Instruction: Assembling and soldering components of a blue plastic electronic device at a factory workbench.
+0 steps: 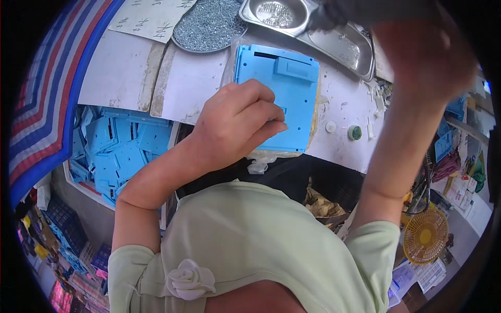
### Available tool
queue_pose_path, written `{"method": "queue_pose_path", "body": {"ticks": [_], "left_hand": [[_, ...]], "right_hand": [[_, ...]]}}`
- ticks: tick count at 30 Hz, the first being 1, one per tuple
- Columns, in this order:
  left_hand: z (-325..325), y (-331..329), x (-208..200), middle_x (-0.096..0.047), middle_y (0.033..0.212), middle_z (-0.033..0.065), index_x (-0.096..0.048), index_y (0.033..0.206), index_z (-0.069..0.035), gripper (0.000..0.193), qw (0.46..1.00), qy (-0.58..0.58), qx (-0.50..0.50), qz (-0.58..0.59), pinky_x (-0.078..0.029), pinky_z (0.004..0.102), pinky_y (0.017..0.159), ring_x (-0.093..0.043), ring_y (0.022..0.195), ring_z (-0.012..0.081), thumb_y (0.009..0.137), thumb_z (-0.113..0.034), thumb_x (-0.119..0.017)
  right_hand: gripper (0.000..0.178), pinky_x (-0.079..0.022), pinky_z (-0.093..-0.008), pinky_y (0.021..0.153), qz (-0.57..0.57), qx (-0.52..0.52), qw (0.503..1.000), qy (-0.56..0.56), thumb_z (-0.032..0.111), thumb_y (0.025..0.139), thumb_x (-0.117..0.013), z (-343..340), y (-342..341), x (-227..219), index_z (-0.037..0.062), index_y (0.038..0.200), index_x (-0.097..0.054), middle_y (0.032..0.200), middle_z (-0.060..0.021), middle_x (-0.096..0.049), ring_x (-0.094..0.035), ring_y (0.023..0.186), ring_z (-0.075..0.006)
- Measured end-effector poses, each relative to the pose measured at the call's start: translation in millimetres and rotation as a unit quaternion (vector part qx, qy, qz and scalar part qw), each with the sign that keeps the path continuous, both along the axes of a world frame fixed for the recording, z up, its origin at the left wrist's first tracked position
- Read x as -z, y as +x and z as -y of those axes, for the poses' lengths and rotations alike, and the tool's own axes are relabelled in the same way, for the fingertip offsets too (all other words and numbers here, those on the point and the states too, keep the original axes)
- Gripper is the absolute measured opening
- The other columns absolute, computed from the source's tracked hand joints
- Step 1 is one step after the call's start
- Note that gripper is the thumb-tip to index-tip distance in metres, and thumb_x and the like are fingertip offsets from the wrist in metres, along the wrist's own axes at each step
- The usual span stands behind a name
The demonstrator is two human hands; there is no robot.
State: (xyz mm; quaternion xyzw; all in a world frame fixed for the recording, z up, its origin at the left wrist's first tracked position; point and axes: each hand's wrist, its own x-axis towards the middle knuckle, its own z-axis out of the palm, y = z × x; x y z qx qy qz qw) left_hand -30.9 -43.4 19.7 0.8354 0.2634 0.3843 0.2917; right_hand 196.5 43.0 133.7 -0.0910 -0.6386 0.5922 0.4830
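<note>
A flat light-blue plastic panel (292,99) with a raised rectangular block lies on the worktable in front of me. My left hand (242,117) rests over its left side, fingers curled together; whatever they pinch is too small to see. Raised at the upper right, my right hand (425,57) is smeared by motion. It appears wrapped round a dark, elongated tool (360,13) pointing left over the metal trays. The tool's exact kind is blurred. A round tray (209,26) heaped with small silvery screws sits beyond the panel, beside a steel tray (276,13) with more small metal parts.
Several blue panels (115,146) fill a bin at the left below the table edge. A longer steel tray (344,49), a small green-filled cap (354,132) and a white disc (331,127) are right of the panel. A yellow fan (425,237) stands lower right.
</note>
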Motion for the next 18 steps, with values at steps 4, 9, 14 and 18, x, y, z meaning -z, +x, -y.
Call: {"method": "queue_pose_path", "body": {"ticks": [4,9,14,18], "left_hand": [[0,-7,3,-0.060,0.091,0.0084,-0.072,0.096,-0.006,0.023,1.000,0.012,-0.021,0.005,-0.049,0.0350,0.069,-0.060,0.080,0.0249,0.076,-0.004,-0.082],[-2,-6,3,-0.060,0.091,0.0078,-0.072,0.097,-0.006,0.025,1.000,-0.006,0.000,0.027,-0.048,0.0360,0.070,-0.060,0.080,0.0252,0.074,-0.005,-0.083],[-7,-7,6,-0.061,0.090,0.0066,-0.071,0.093,-0.007,0.025,0.999,0.023,-0.002,0.025,-0.046,0.0348,0.068,-0.059,0.079,0.0242,0.072,-0.010,-0.085],[-19,-15,4,-0.062,0.093,0.0055,-0.070,0.090,-0.009,0.025,0.997,0.053,0.047,-0.026,-0.045,0.0348,0.067,-0.059,0.078,0.0231,0.072,-0.015,-0.086]], "right_hand": [[0.049,-0.046,-0.0397,0.090,-0.027,-0.002,0.998,-0.065,0.034,0.099,-0.049,48,4,14,0.0061,0.138,-0.049,0.096,-0.0052,-0.063,-0.060,0.090,-0.0179],[0.021,-0.046,-0.0270,0.067,-0.016,0.129,0.988,-0.089,0.030,0.098,-0.060,93,-20,14,0.0179,0.116,-0.057,0.067,0.0096,-0.055,-0.049,0.056,-0.0064],[0.022,-0.046,-0.0280,0.064,-0.012,0.122,0.987,-0.101,0.033,0.099,-0.063,89,-26,21,0.0184,0.113,-0.055,0.067,0.0076,-0.054,-0.049,0.056,-0.0073],[0.023,-0.046,-0.0286,0.063,-0.019,0.124,0.986,-0.111,0.032,0.099,-0.064,87,-31,24,0.0169,0.113,-0.055,0.066,0.0069,-0.054,-0.049,0.056,-0.0075]]}}
